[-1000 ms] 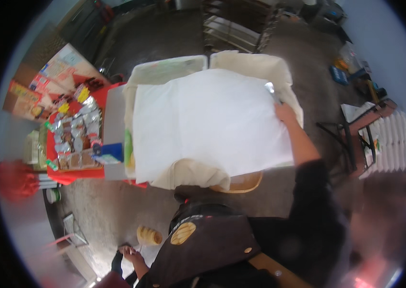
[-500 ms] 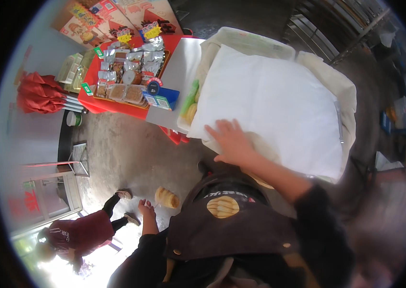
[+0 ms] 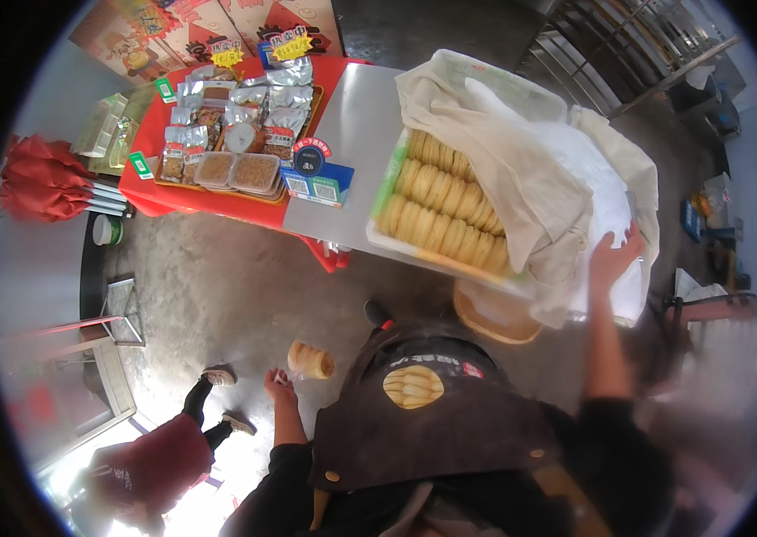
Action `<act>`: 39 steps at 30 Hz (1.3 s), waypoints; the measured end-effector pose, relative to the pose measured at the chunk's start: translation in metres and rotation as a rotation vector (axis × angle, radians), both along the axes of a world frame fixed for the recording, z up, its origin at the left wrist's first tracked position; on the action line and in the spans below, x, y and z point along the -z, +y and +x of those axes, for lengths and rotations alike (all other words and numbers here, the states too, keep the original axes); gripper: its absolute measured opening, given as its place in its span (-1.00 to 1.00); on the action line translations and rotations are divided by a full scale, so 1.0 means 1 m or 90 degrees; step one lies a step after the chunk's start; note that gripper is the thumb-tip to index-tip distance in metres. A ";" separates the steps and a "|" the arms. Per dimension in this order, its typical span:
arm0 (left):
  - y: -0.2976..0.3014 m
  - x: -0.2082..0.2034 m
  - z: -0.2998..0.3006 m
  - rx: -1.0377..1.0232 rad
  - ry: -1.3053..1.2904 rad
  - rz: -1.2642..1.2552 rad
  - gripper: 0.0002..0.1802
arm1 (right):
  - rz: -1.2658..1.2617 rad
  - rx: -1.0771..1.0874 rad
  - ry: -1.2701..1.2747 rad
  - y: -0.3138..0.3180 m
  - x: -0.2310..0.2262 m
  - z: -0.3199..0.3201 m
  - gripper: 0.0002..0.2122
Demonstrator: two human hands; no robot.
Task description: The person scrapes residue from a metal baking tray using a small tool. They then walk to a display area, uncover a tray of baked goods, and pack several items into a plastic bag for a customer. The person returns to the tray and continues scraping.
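My left hand [image 3: 280, 385] is low on the left, closed on the top of a clear plastic bag of round, flat, golden cakes [image 3: 311, 360]. Over at the right, my right hand [image 3: 615, 255] is closed on a white cloth [image 3: 607, 192], which lies bunched on the right half of a plastic tub [image 3: 450, 268]. A beige cloth [image 3: 535, 201] drapes across the tub's middle and right. Uncovered in the tub's left part stand rows of similar cakes [image 3: 441, 192], packed on edge. What lies under the cloths is hidden.
Left of the tub, a red-covered table [image 3: 257, 208] bears a tray of silver packets and plastic boxes [image 3: 239, 170] and a blue sign stand [image 3: 316, 185]. A round basket [image 3: 495, 313] sits below the tub. Someone in a dark red top [image 3: 154, 465] is at the lower left.
My right hand has moved right, carrying the white cloth off the tub's left part. The rows of cakes and the beige cloth now show. My left hand still holds its bag.
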State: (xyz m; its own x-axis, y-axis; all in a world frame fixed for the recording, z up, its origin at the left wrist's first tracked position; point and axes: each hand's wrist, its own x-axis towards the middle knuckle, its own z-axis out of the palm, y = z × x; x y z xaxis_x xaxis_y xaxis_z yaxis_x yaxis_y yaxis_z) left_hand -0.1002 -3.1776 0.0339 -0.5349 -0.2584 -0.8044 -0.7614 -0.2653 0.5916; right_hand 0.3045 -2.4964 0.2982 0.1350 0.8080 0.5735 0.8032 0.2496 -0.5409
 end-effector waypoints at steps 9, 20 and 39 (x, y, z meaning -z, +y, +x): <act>-0.018 0.001 -0.048 0.009 -0.001 -0.038 -0.60 | -0.160 -0.441 -0.343 -0.019 0.026 -0.191 -0.54; -0.037 0.018 -0.077 0.050 0.003 0.017 -0.58 | -0.336 -0.378 -0.429 0.043 -0.004 -0.170 -0.69; -0.037 0.025 -0.073 0.143 -0.034 0.021 -0.56 | -0.207 -0.607 -0.396 -0.186 0.053 -0.269 -0.59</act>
State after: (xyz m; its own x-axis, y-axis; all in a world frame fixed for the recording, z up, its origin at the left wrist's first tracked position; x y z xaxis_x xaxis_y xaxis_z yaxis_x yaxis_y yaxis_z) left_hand -0.1729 -3.2146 0.0089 -0.5326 -0.1111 -0.8390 -0.8333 -0.1044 0.5429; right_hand 0.0354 -2.6828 0.2450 -0.8309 0.5511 0.0768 0.5145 0.8134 -0.2714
